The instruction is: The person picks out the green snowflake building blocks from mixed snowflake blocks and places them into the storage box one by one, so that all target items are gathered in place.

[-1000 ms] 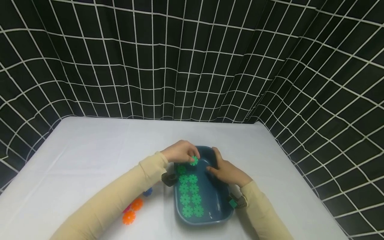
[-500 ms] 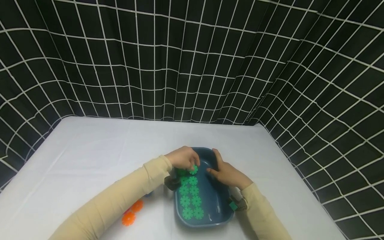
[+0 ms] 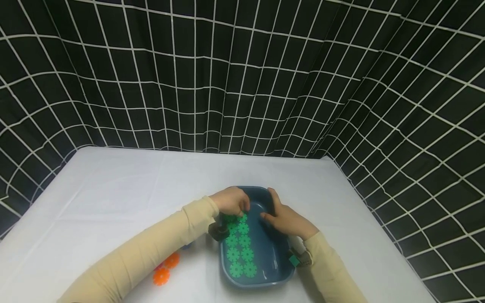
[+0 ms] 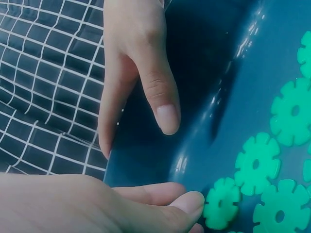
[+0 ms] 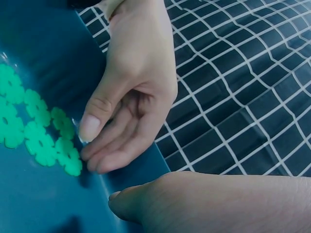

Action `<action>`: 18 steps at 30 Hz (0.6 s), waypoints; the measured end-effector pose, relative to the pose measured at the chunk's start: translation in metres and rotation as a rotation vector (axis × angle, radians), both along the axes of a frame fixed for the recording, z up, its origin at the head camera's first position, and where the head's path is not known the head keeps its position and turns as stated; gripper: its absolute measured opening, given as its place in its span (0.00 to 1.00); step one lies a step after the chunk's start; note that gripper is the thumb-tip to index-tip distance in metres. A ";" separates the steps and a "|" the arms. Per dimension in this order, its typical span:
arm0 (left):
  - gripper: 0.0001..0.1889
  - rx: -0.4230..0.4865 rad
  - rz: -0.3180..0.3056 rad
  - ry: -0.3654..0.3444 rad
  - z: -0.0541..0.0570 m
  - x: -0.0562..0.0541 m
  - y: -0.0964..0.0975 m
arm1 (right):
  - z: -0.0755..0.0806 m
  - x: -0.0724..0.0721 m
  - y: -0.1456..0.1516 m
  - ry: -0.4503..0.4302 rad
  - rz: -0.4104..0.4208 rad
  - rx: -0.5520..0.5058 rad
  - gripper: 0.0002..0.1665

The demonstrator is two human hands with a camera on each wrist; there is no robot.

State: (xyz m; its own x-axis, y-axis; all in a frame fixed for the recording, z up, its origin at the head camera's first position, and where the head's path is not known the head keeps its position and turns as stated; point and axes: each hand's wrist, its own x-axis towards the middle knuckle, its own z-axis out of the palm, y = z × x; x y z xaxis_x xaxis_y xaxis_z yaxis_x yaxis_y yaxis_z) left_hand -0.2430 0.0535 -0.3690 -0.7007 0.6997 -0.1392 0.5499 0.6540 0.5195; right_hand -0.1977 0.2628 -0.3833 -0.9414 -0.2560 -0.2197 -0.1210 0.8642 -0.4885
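Observation:
A dark blue plastic basin (image 3: 265, 252) rests on the white table with two rows of notched green plastic discs (image 3: 233, 254) along its left side. My left hand (image 3: 232, 201) reaches over the left rim. In the right wrist view, its fingertips (image 5: 92, 162) are right at the edge of the far green disc (image 5: 68, 155), thumb and fingers apart from each other. That disc lines up with its row. My right hand (image 3: 291, 219) grips the basin's right wall, its thumb (image 4: 167, 119) inside and its fingers (image 4: 109, 131) outside.
On the table left of the basin lie orange notched discs (image 3: 161, 276), a partly hidden pink one (image 3: 159, 266) and a blue one (image 3: 186, 245) beside my left forearm. A black curtain with a white grid (image 3: 197, 84) hangs behind the table and along its sides.
My left hand has brought a green disc down and toward me to the far end of the right-hand row. The right hand stays at the basin's wall.

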 end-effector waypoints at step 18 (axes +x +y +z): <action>0.09 0.426 0.196 0.118 -0.006 0.017 -0.029 | -0.003 -0.010 -0.004 -0.026 0.011 -0.008 0.51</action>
State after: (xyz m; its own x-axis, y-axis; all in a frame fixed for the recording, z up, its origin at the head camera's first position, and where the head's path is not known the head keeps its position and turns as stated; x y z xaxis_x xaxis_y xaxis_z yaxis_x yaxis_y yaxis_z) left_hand -0.2256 0.0241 -0.3749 -0.8188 0.5307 0.2190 0.5088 0.4940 0.7051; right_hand -0.2077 0.2587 -0.3863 -0.9326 -0.2681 -0.2415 -0.1177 0.8587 -0.4988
